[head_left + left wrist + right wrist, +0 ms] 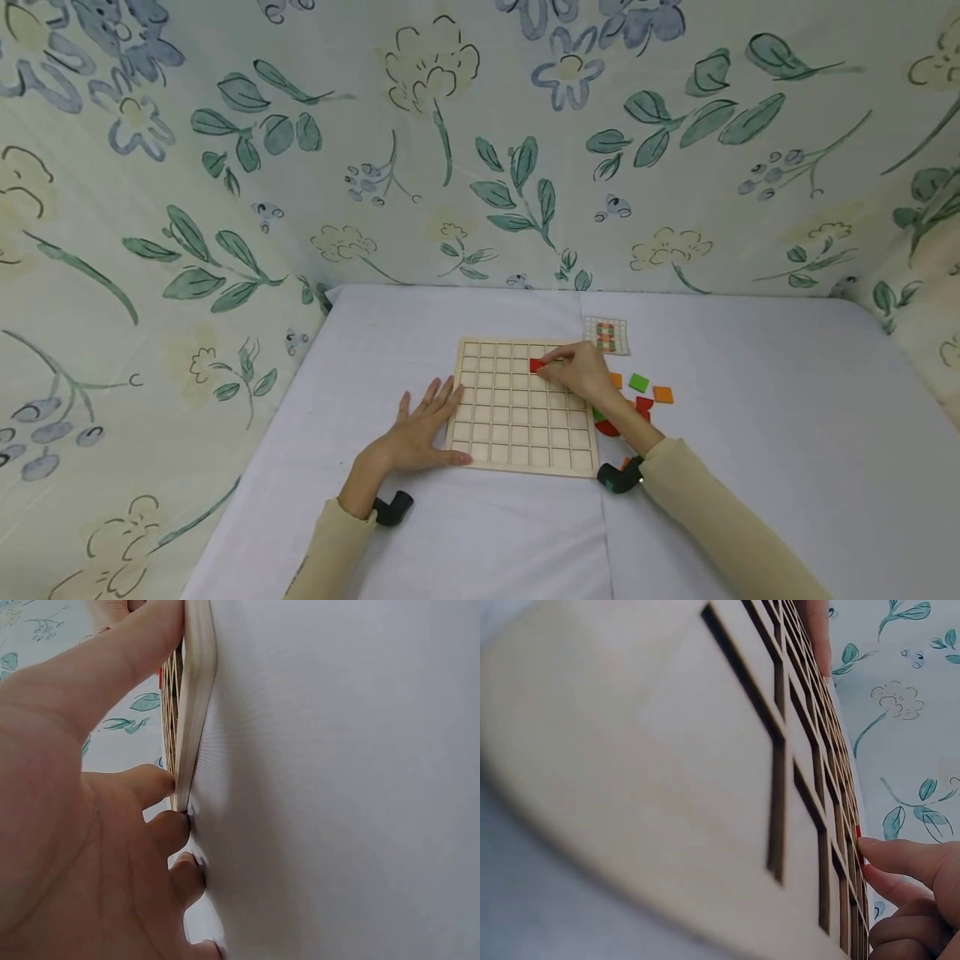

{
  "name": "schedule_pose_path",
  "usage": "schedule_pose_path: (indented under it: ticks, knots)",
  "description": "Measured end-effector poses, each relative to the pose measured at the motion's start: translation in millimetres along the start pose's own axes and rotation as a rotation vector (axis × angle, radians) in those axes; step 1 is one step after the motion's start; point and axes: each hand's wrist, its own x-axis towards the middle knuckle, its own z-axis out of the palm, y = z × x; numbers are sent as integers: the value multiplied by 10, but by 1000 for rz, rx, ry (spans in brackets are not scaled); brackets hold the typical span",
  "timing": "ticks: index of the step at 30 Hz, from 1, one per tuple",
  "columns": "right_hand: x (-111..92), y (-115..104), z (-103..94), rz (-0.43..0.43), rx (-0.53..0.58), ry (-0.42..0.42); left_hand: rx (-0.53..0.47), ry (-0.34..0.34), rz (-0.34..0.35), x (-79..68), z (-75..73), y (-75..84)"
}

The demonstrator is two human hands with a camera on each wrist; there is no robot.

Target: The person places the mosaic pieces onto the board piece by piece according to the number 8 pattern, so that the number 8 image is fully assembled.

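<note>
A wooden grid board (501,433) with square cells lies on the white cloth in the head view. My right hand (581,372) reaches over its upper right part and pinches a small red tile (536,365) between thumb and forefinger. The right wrist view has that red tile (859,832) low at the far cells, its other fingers curled under. At the board's lower left, my left hand (416,435) rests with fingers spread along the side and thumb on the near edge. In the left wrist view, fingertips of the left hand (82,840) touch the board's side.
A pattern card (606,336) lies beyond the board's upper right corner. To the right are an orange tile (663,394), a green tile (639,382) and several red pieces (643,405), partly hidden by my right arm. A floral curtain (480,150) hangs behind the table.
</note>
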Motion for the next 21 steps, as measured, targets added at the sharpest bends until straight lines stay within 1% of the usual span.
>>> schedule_pose_path:
  ticks: [4,8,13,21]
  knots:
    - [-19,21,-40,22,11,-5,-6,0,0,3,5,-9]
    - [-85,64,-162,60,14,-4,-7,4,0,7,10,-15]
    - [-249,141,-416,65,-33,32,-6,10,2,8,7,-8]
    - [-611,385,-852,151,-150,95,-6,5,1,-9,-3,9]
